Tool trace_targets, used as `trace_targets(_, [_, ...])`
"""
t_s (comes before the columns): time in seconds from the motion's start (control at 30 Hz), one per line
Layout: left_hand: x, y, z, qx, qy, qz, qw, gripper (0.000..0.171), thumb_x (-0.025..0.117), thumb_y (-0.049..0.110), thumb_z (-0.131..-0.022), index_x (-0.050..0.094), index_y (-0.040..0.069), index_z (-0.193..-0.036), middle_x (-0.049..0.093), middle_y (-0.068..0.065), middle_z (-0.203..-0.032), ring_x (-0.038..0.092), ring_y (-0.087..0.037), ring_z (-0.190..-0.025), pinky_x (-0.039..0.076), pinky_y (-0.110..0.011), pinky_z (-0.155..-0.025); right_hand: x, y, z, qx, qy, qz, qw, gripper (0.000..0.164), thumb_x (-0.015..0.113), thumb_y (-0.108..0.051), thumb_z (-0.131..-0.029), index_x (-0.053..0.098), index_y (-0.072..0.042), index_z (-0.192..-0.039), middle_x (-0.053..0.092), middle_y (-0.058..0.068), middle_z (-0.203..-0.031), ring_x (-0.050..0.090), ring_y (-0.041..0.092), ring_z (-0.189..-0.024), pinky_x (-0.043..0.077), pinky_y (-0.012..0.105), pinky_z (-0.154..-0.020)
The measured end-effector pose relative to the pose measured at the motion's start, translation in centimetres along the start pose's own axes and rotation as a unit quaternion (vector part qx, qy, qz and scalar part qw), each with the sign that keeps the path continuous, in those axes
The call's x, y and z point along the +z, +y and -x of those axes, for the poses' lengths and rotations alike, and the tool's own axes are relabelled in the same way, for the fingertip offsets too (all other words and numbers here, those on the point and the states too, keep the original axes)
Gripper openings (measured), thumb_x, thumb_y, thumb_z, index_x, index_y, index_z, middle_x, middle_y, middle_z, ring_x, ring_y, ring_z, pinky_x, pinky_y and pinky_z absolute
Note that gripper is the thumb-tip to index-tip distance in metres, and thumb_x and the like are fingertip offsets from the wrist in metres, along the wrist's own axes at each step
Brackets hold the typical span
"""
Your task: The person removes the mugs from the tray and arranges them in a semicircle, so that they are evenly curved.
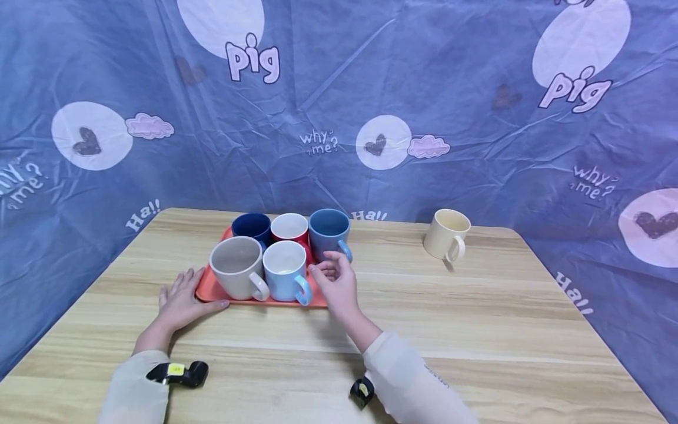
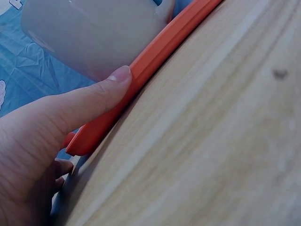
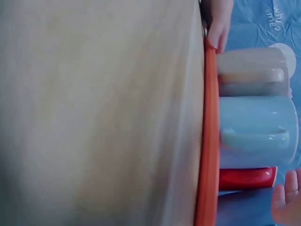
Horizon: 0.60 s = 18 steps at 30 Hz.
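An orange tray [image 1: 212, 288] bears several mugs. My left hand [image 1: 182, 301] is at its near left corner, fingers spread along the side and straight thumb pressing on the front rim, beside the large grey mug [image 1: 235, 277]. Over the tray's right end hovers my right hand [image 1: 341, 291], fingers loosely bent and holding nothing visible. It is nearest the light blue mug [image 1: 283, 280], whose handle points toward me. Behind stand a navy mug [image 1: 249, 228], a red mug [image 1: 298, 232] with white inside, and a slate blue mug [image 1: 328, 232].
Apart from the tray, a cream mug [image 1: 445, 235] stands upright at the back right of the wooden table [image 1: 477, 330]. A blue printed cloth [image 1: 339, 88] hangs behind the table's far edge.
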State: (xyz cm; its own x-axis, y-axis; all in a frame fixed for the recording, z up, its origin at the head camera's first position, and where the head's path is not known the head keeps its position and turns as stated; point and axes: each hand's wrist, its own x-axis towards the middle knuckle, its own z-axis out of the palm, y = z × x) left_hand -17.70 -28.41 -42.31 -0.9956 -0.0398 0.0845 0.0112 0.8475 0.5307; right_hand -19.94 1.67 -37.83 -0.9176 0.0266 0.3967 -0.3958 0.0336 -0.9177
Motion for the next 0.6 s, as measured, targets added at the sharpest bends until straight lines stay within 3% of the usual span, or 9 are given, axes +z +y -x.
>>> trace_targets(0.23, [-0.1, 0.0, 0.1, 0.002, 0.001, -0.008, 1.0000, 0.105, 0.064, 0.059, -0.063, 0.019, -0.004, -0.134, 0.012, -0.033, -0.134, 0.003, -0.046, -0.122, -0.010, -0.061, -0.089, 1.3, 0.1, 0.8, 0.062, 0.002, -0.018, 0.998, 0.033, 0.064, -0.005, -0.076, 0.049, 0.007, -0.102, 0.058, 0.009, -0.078, 0.055, 0.018, -0.072, 0.047, 0.026, -0.067])
trace_targets(0.43, [-0.1, 0.1, 0.1, 0.000, 0.000, -0.001, 1.0000, 0.105, 0.064, 0.059, -0.063, 0.019, -0.004, -0.134, 0.011, -0.033, -0.134, 0.001, -0.046, -0.122, -0.011, -0.061, -0.089, 2.2, 0.7, 1.6, 0.043, 0.009, -0.009, 0.999, 0.031, 0.064, -0.006, -0.076, 0.049, 0.007, -0.099, 0.056, 0.006, -0.077, 0.055, 0.015, -0.069, 0.048, 0.027, -0.065])
trace_targets(0.6, [0.0, 0.1, 0.0, 0.002, 0.000, -0.005, 1.0000, 0.105, 0.063, 0.059, -0.063, 0.018, -0.004, -0.134, 0.011, -0.033, -0.134, 0.002, -0.046, -0.122, -0.011, -0.061, -0.089, 2.9, 2.8, 1.9, 0.028, 0.029, 0.020, 0.999, 0.028, 0.064, -0.009, -0.076, 0.050, 0.004, -0.096, 0.054, 0.003, -0.079, 0.052, 0.010, -0.066, 0.047, 0.025, -0.061])
